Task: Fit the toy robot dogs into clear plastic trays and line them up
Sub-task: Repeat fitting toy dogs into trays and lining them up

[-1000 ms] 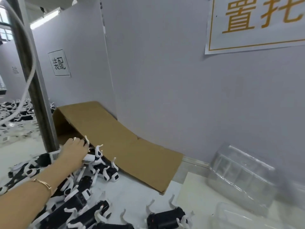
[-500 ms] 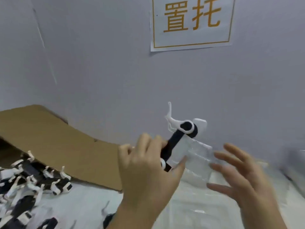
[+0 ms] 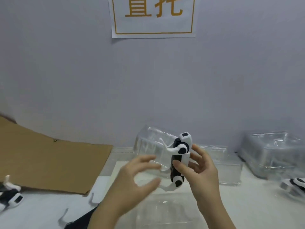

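Right hand grips the dog at mid-body, thumb across the black front and fingers wrapped behind. The dog is held on end above the table, square head uppermost, white legs pointing left. Left hand is blurred, with fingers and thumb curved and spread. Its fingertips lie against the lower edge of a clear tray just left of the dog, but whether it grips that tray cannot be told. A tray stack sits on the table at right, with a second dog lying in front of it. A third dog lies at far left beside a cardboard sheet. A sign hangs on the wall above.
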`<state>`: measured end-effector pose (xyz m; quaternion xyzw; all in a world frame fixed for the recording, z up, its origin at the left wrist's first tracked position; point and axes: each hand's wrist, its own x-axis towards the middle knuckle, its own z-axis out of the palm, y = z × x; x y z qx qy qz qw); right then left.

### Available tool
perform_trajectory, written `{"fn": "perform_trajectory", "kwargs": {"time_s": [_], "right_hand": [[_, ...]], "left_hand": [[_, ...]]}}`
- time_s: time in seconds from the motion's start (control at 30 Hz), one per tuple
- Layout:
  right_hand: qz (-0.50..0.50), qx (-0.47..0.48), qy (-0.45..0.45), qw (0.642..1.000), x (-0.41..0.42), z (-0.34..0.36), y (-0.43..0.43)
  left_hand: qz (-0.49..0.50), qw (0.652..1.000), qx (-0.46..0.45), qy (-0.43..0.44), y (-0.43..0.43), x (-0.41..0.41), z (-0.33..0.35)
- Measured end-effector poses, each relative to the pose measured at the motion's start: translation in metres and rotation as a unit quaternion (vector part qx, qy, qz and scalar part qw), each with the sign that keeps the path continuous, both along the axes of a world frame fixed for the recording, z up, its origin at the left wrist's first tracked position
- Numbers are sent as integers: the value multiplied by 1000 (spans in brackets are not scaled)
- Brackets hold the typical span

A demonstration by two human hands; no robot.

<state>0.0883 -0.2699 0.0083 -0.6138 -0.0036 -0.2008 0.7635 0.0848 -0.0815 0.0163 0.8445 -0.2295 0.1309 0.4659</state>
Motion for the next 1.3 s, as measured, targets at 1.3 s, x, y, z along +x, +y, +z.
{"fn": "perform_trajectory", "kwargs": {"time_s": [1.3], "right_hand": [[-10,-150,-65,986,-29,27,6]], "left_hand": [[-98,730,-602,310,-18,6,-8]]}}
